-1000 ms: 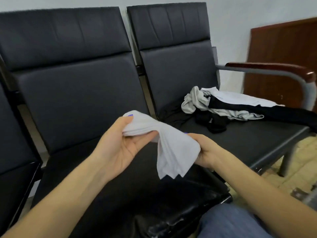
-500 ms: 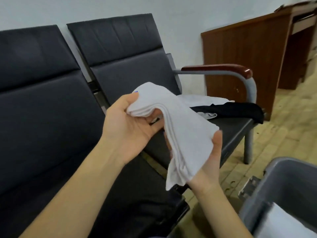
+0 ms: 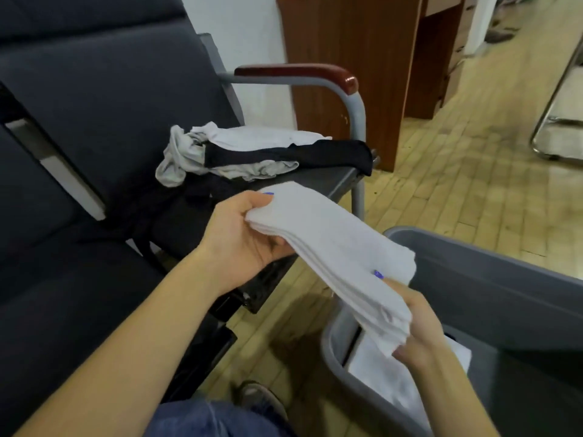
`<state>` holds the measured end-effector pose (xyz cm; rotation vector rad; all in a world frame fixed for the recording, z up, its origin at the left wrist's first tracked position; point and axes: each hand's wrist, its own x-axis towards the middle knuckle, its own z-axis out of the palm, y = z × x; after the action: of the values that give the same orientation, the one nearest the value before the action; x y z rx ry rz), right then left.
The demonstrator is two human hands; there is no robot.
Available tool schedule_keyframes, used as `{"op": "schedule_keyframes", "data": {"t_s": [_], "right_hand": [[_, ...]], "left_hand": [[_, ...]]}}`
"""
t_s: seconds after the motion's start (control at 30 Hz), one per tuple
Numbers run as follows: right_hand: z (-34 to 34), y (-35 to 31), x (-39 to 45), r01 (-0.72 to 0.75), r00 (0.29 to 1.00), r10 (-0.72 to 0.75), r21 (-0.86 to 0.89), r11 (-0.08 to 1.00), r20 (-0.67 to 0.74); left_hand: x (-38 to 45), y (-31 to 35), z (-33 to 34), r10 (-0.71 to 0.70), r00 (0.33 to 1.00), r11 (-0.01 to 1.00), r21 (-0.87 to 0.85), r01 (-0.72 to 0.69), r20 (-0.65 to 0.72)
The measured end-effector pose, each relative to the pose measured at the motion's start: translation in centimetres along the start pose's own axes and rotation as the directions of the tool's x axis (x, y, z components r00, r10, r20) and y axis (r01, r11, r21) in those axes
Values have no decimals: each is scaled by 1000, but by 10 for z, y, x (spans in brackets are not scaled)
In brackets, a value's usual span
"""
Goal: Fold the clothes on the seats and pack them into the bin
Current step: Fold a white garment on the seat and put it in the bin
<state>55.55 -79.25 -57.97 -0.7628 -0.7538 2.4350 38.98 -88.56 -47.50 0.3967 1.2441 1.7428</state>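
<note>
Head view: folded white garment (image 3: 334, 247) between both hands.

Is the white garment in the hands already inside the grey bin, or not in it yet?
Not in yet. The folded white garment is held above the grey bin rim by left hand and right hand.

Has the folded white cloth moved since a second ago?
Yes. The folded white cloth, held by both hands, has travelled away from the seat to above the grey bin; before, it was over the seats.
</note>
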Motion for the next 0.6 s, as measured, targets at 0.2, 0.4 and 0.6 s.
{"op": "schedule_keyframes", "data": {"t_s": [0.2,0.4,0.6], "right_hand": [[-78,-43,-27,102,993,-114,-284,953,-26],[-146,-40,-19,-46,987,-23,-406,913,-162],[-230,29,11,-505,862,398,-606,615,-314]], "left_hand": [[40,-46,31,-155,986,937,327,126,65],[76,-128,49,-267,963,784,575,234,-28],[68,-223,39,-544,837,55,993,100,-54]]}}
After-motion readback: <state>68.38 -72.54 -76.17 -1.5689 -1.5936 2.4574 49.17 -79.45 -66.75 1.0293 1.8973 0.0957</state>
